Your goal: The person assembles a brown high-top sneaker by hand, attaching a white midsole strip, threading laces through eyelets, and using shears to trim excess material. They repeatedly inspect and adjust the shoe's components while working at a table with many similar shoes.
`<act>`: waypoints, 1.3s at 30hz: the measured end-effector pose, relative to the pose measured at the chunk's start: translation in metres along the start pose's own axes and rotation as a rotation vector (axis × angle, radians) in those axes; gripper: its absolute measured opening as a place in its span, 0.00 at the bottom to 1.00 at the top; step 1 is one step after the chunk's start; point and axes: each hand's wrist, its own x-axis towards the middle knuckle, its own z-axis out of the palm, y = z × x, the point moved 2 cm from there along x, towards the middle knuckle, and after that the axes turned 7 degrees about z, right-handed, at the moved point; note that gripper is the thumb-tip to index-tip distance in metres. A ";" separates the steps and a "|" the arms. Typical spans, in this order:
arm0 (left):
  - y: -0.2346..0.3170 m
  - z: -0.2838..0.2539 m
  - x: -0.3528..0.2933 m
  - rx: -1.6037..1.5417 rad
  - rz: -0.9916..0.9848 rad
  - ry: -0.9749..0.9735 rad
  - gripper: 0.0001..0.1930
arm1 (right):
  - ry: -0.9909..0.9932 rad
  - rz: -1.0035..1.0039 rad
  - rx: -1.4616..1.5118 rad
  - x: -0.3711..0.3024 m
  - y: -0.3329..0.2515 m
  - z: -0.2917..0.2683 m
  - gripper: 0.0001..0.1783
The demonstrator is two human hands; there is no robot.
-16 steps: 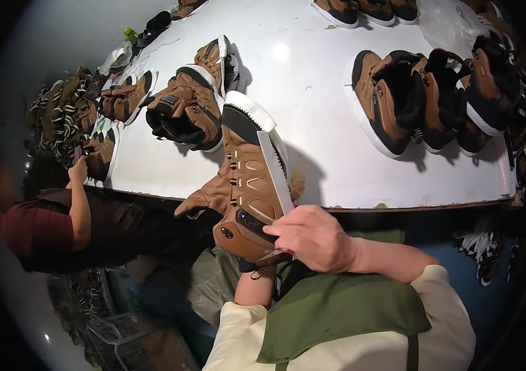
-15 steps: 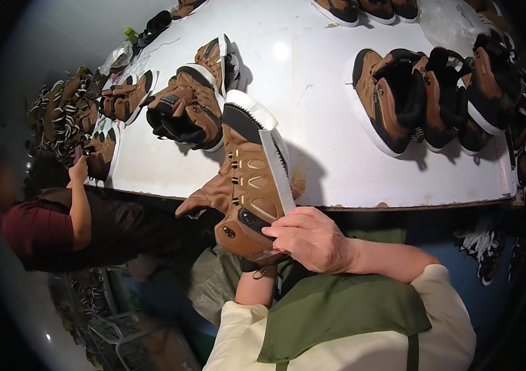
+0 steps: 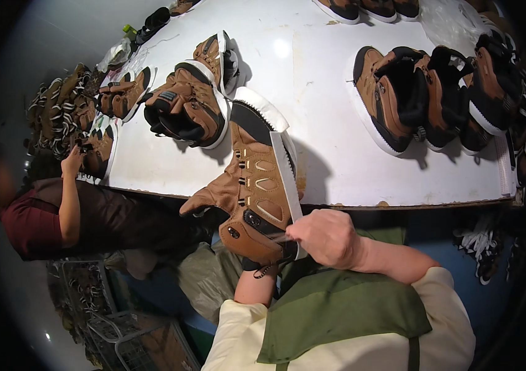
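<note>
A brown and black lace-up style boot (image 3: 264,179) with a white sole is raised in front of me, its toe up toward the table. My left forearm (image 3: 255,285) goes up behind its collar; the left hand and its fingers are hidden by the boot. At the boot's heel end, my right hand (image 3: 331,240) is closed in a pinch beside the sole edge. Something thin and pale, blurred, runs from its fingertips across the boot's ankle; I cannot make out what it is. A short dark cord loop (image 3: 266,270) hangs by the collar.
On the white table (image 3: 318,111), more brown boots (image 3: 192,105) stand left of centre, and a row of boots (image 3: 393,99) lines the right. Clear plastic (image 3: 451,21) lies at the far right. At the left a person (image 3: 43,213) handles another boot. A wire rack (image 3: 145,340) stands lower left.
The boot has shifted slightly to the right and tilted a little. My right hand has gone from fingers laid along the boot's heel to a closed pinch, a bit farther right.
</note>
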 end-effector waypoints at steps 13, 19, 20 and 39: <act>0.001 0.004 0.001 0.001 -0.011 0.015 0.24 | -0.004 -0.093 0.060 0.011 -0.017 -0.001 0.19; 0.002 0.004 0.005 0.011 -0.007 0.035 0.23 | -0.026 -0.077 0.053 0.011 -0.019 -0.004 0.18; 0.001 0.004 0.006 0.015 -0.008 0.041 0.23 | -0.019 -0.067 0.055 0.011 -0.018 -0.005 0.18; 0.027 0.050 0.051 0.180 -0.123 0.172 0.13 | 0.129 0.219 -0.242 0.032 0.022 -0.041 0.07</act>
